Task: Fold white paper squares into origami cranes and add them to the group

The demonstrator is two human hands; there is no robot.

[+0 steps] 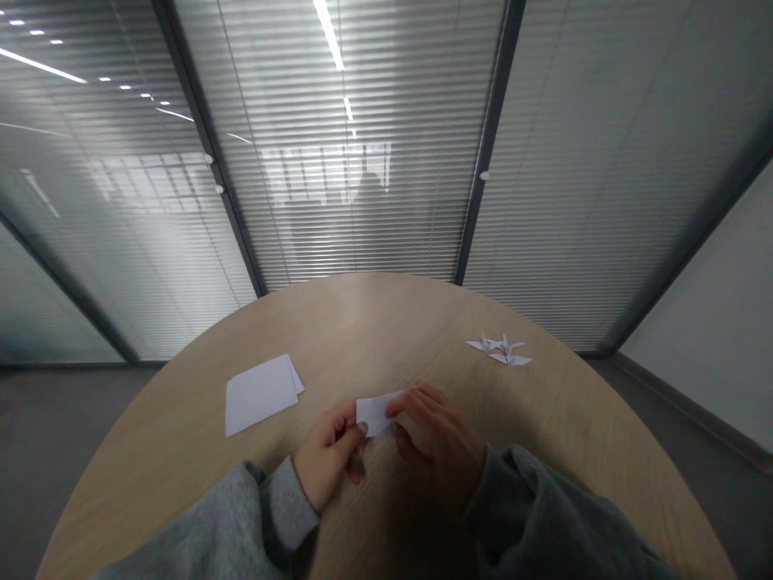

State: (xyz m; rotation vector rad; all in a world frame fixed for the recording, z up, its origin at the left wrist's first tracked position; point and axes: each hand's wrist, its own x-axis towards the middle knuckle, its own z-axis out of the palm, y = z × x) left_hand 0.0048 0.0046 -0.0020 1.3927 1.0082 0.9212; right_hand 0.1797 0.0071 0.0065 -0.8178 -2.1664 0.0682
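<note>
A small folded piece of white paper (373, 412) is held between my hands just above the table, near the middle. My left hand (331, 453) pinches its left end, with the thumb on top. My right hand (436, 439) is at its right end, fingers curled over the edge; the thumb is partly hidden below. Farther off to the right lie several white origami cranes (500, 348) in a small cluster. On the left, white paper sheets (262, 395) rest in a loose stack, one corner sticking out beneath the top sheet.
The round wooden table (362, 322) curves away at the far side. Behind it stand glass panels with blinds (362, 217), parted by dark frames. Grey floor (78, 419) shows beyond the left edge, and a pale wall (706, 322) rises at right.
</note>
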